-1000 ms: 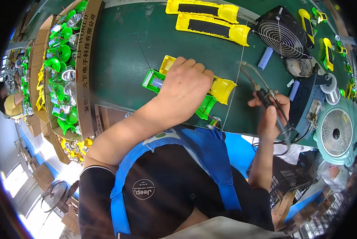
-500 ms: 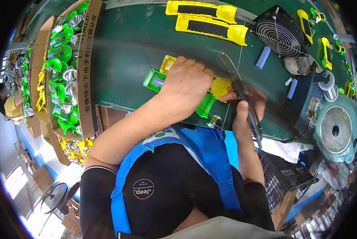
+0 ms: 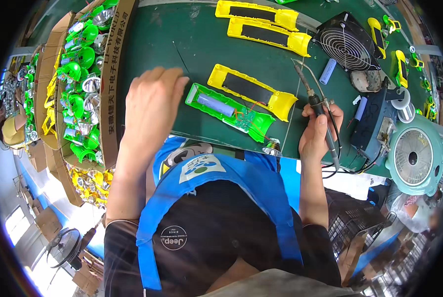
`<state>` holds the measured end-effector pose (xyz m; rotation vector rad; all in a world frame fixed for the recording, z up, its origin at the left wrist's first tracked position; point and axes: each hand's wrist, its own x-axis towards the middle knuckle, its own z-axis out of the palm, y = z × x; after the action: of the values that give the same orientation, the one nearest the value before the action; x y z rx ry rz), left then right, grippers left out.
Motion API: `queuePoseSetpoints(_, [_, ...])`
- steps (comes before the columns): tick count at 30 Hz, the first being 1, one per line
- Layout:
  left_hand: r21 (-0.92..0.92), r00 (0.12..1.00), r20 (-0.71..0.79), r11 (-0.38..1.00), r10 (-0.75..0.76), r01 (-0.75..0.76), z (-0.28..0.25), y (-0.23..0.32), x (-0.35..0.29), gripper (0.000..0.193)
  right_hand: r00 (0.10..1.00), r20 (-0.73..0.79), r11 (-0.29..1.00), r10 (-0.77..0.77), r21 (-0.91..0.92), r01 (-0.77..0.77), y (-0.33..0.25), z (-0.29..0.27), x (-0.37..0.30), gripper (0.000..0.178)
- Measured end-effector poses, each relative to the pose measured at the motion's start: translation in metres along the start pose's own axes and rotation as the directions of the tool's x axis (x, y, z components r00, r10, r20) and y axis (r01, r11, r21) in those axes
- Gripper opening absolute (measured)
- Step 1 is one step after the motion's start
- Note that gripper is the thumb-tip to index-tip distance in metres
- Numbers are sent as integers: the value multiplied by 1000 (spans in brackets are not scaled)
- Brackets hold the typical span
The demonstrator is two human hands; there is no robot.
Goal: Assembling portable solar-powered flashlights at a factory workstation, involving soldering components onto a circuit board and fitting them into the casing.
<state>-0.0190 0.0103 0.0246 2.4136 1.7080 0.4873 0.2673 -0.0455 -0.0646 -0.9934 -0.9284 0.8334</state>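
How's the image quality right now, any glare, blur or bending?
Head view: bending shows in the cardboard box at left, whose long edge bows; the picture's corners are black. Head view: glare washes out the lower left around the window. Head view: the left hand looks slightly blurred at its fingertips, while the green casing reads fairly clearly.

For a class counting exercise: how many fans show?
3: a black fan on the bench, a teal fan at right, a grey fan at lower left. More may be hidden.
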Motion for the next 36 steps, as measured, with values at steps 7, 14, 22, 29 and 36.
queuePoseSetpoints(7, [-508, 943, -84, 800, 322, -318, 22, 7, 4, 28, 958, 136, 954, 253, 130, -271, -28, -16, -1, 28])
queuePoseSetpoints(14, [-432, 846, 72, 781, 528, -450, 37, 16, 3, 15, 855, 236, 886, 463, -141, -441, -47, -19, 6, 28])
queuePoseSetpoints(22, [-320, 867, 138, 850, 478, -418, 38, 28, -2, 15, 754, 347, 830, 558, -255, -496, -48, -9, 17, 23])
queuePoseSetpoints(29, [-322, 866, 150, 852, 477, -413, 38, 27, 1, 16, 726, 390, 823, 567, -299, -482, -49, -8, 19, 18])
queuePoseSetpoints(36, [-323, 870, 119, 847, 479, -422, 37, 29, 4, 18, 736, 439, 854, 516, -336, -398, -49, -15, 23, 21])
